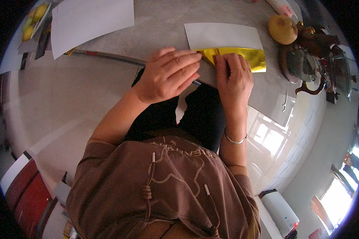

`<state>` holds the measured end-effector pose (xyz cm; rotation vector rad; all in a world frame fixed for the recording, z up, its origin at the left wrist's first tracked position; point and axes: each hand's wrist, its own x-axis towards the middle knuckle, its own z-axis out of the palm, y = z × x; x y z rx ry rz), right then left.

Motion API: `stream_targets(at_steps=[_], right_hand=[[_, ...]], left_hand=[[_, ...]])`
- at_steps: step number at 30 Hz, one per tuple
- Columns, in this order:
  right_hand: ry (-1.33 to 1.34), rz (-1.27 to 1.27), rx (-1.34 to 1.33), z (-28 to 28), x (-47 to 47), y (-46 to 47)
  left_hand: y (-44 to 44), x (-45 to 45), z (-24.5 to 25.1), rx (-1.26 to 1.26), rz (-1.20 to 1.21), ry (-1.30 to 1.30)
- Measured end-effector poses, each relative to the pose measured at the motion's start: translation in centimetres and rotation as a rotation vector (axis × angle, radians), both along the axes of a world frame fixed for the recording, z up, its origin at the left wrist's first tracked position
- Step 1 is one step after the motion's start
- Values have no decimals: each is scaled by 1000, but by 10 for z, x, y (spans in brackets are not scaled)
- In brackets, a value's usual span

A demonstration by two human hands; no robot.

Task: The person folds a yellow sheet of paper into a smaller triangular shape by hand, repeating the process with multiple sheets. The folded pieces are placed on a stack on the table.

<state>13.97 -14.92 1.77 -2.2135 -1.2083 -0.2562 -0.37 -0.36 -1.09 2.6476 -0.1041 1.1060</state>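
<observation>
A strip of shiny gold foil paper (258,59) lies at the table's near edge, with a white paper panel (224,35) directly behind it. Whether the two are one folded sheet I cannot tell. My right hand (235,71) pinches the foil's near edge, fingertips bent down onto it; a ring and a wrist bangle show. Fingers extended and close together, my left hand (170,73) has its fingertips at the foil's left end, where the foil narrows to a creased corner. The left thumb's grip is hidden.
A large white sheet (92,24) overhangs the table edge at left. Beyond it is a dish of yellow fruit (36,19). On the right stand a round yellowish fruit (282,29) and a glass teapot (302,67). A drawer handle (284,100) projects below the tabletop.
</observation>
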Motion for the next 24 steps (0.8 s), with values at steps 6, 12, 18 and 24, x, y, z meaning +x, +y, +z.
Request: stream_targets(at_steps=[6,12,18,24], right_hand=[[-17,-1,22,0,-1,2],[-13,-2,-5,1,-1,2],[-12,-10,-20,1,0,2],[-26,-12,-12,0,0,1]], left_hand=[[-9,-2,-14,-12,6,15],[-9,-1,-18,-10,17,13],[-9,-1,-18,11,35,38],[-11,1,-18,23,44,41]])
